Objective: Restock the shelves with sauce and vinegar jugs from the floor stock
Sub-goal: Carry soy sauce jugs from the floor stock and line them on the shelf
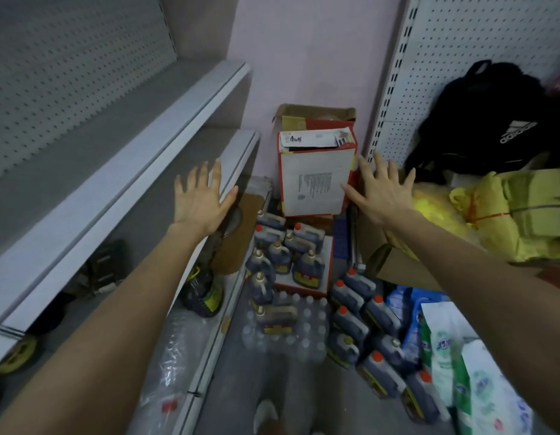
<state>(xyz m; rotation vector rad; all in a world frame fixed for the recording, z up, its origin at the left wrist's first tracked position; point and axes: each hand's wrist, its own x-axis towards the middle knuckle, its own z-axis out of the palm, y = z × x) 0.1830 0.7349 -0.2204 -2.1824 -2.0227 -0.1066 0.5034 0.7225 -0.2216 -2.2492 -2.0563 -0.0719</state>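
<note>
Both hands were out in front, empty. Left hand (198,200): fingers straight and spread, palm forward, over the front edge of the shelves (165,127) on the left; contact could not be told. Right hand (379,193): likewise flat and spread, just beside the right edge of the red-and-white box (316,180) standing by the far wall; contact could not be told.

Head view (the only one). Jugs (282,262) stood on the floor in the aisle, none lifted. One cluster was in the middle, part of it on a low white carton (325,262). A second row (366,324), red-capped, ran along the right. A dark bottle (203,293) with a yellow label sat on the bottom shelf.

Handling, judged: the jugs looked full of dark liquid, so heavy for their size. Stiff plastic with smooth sides, probably slippery. The moulded handle by the neck is the place to take hold; the caps are not to be trusted as a grip.

Surroundings: a wrapped pack of water bottles (291,328) lay on the floor under the near end of the middle cluster. A cardboard box (395,265), yellow bags (507,215) and a black backpack (479,120) were piled at right. Detergent bags (445,346) crowded the right row.

Obstruction, judged: floor tight and jugs packed close, so lifting one could knock a neighbour. The shelf edges overhang the bottom shelf.
</note>
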